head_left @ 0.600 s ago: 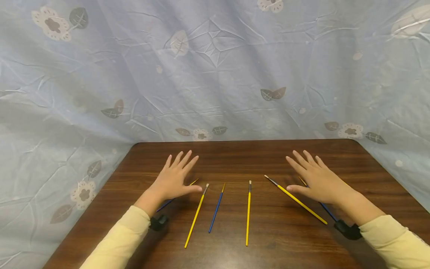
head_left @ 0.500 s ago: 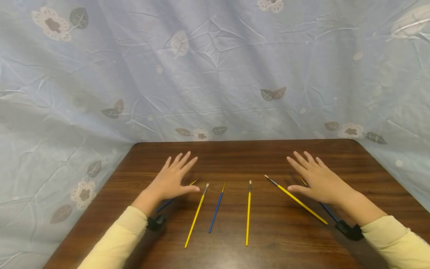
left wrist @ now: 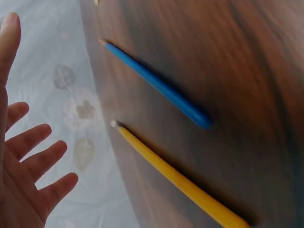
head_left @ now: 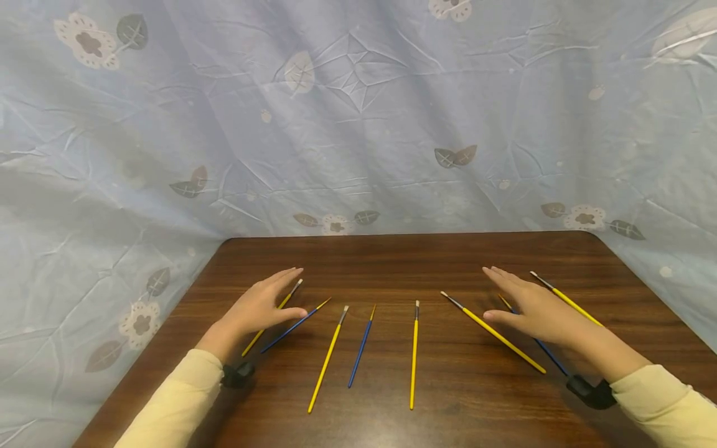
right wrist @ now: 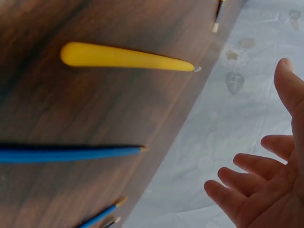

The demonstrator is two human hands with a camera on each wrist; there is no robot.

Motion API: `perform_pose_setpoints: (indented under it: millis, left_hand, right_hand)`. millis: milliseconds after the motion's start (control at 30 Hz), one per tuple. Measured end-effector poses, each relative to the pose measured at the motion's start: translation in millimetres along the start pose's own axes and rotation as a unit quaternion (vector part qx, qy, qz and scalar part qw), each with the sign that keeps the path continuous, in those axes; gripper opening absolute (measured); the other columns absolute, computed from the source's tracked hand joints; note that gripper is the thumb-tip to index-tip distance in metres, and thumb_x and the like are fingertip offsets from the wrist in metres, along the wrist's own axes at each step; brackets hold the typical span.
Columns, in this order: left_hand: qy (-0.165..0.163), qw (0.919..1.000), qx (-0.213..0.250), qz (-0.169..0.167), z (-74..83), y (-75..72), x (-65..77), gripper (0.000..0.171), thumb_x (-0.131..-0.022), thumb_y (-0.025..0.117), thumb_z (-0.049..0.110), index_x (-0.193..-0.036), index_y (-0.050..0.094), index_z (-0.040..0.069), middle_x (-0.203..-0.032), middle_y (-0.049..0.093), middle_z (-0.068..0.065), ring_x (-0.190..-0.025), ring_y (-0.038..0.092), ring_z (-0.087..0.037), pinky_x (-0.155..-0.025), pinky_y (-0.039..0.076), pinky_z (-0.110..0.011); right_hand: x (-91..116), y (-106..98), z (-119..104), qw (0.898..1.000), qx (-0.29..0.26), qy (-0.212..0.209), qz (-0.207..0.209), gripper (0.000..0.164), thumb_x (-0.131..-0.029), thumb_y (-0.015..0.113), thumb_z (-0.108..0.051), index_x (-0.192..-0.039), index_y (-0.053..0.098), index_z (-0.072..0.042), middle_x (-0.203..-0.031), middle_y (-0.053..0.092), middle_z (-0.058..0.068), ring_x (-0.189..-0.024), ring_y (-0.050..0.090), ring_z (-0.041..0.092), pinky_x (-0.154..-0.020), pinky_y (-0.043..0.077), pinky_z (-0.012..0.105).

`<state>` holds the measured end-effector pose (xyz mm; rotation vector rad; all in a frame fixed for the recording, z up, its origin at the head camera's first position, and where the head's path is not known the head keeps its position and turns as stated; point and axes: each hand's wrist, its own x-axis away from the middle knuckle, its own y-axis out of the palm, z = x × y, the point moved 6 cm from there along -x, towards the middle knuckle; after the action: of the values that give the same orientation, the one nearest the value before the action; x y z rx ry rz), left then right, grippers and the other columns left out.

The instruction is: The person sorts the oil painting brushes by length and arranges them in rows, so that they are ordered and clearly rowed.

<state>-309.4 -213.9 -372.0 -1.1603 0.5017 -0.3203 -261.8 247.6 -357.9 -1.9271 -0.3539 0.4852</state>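
I take the slim yellow-handled paintbrush with pale bristles (head_left: 414, 354) near the middle of the dark wood-grain table (head_left: 448, 261) as my landmark; its long axis runs nearly straight away from the person. The left hand (head_left: 249, 312) is left of it and the right hand (head_left: 543, 314) right of it, the right one being nearer. My wrist feeds show the fingers on both hands spread, thumbs well apart, pinching nothing.

Left of the landmark I count a thin blue-handled brush with a tan tip (head_left: 361, 348), then a slanted yellow brush (head_left: 327, 361), both out beyond the left thumb. Farthest left from it, a tilted blue brush (head_left: 291, 331) and an outer yellow brush (head_left: 253, 343) pass below the left hand, bristle ends leaning toward the landmark.

Right of the landmark, a diagonal yellow brush (head_left: 498, 339) lies on the right thumb's side, its long axis roughly along that forearm. Farther right, a dark-blue brush (head_left: 551, 356) runs partly hidden under the hand, with a far yellow brush (head_left: 566, 300) beyond.
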Motion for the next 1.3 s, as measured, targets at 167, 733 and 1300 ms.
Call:
perform_pose_setpoints:
  millis: [167,733,1300]
  left_hand:
    - [-0.038,0.9990,0.022,-0.011,-17.9,4.5,6.9,0.093,-0.079,0.074,0.055,-0.152,0.034,0.015,-0.150,0.038,-0.015,-0.133,0.039,-0.039,-0.103,0.038,-0.060]
    - [-0.171,0.9619,0.213,-0.015,-54.5,13.5,14.5,0.066,-0.081,0.081,0.019,-0.137,0.051,0.000,-0.129,0.059,-0.018,-0.109,0.058,-0.033,-0.086,0.054,-0.043]
    - [-0.208,0.9202,0.331,0.010,-70.6,26.2,16.0,0.051,-0.081,0.078,0.003,-0.126,0.056,-0.011,-0.116,0.062,-0.024,-0.098,0.062,-0.027,-0.076,0.058,-0.030]
  right_hand:
    - [1.1,6.6,-1.1,1.000,-0.028,-0.006,0.009,0.085,-0.089,0.068,-0.046,-0.152,0.029,-0.005,-0.150,0.036,0.020,-0.130,0.041,0.044,-0.101,0.038,0.063]
    - [0.3,35.7,15.8,0.985,-0.145,0.095,0.003,0.066,-0.084,0.077,-0.034,-0.135,0.052,0.002,-0.122,0.061,0.019,-0.108,0.059,0.036,-0.086,0.054,0.049]
    - [2.4,51.6,21.4,0.946,-0.273,0.172,-0.027,0.059,-0.079,0.082,-0.019,-0.125,0.056,0.009,-0.111,0.060,0.014,-0.097,0.058,0.026,-0.078,0.055,0.031]
